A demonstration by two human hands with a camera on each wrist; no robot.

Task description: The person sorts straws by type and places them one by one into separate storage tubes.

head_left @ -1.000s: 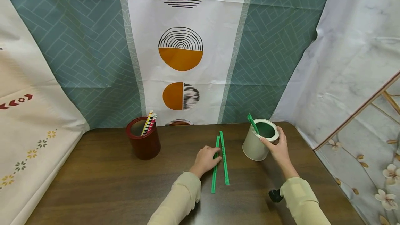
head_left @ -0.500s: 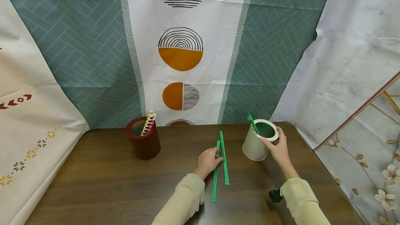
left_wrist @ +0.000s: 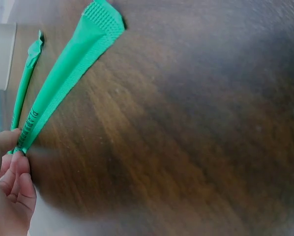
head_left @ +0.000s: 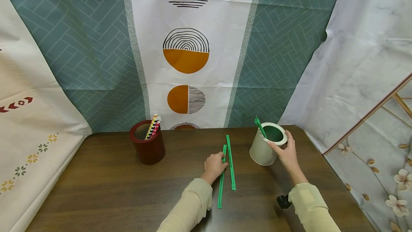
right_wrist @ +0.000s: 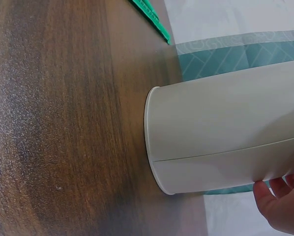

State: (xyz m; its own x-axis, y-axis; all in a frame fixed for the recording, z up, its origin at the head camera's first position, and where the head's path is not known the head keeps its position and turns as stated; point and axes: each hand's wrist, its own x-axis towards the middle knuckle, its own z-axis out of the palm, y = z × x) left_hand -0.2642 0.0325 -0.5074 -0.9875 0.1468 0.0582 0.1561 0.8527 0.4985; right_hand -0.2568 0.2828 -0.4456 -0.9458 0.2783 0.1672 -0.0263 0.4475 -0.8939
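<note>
My left hand (head_left: 214, 166) pinches a straw in a green paper wrapper (head_left: 220, 192) between thumb and fingers, near the straw's middle. In the left wrist view this wrapped straw (left_wrist: 63, 73) slants up from the fingertips, its crimped end close over the table. A second green-wrapped straw (head_left: 232, 173) lies just right of it on the wood. My right hand (head_left: 287, 153) grips an off-white can (head_left: 261, 152) at its rim, thumb at the front and fingers round the right side. The can stands upright on the table, and a green wrapped straw (head_left: 260, 126) leans out of it.
On the back left of the brown table (head_left: 106, 178) stands a dark red can (head_left: 149, 151) with several patterned straws (head_left: 153, 127) in it. Patterned cloth (head_left: 96, 63) hangs behind the table. Further cloths flank it left and right.
My left hand has shifted slightly right and toward me, and its straw has slid nearer, the near end lower in view. My right hand and the off-white can stay put.
</note>
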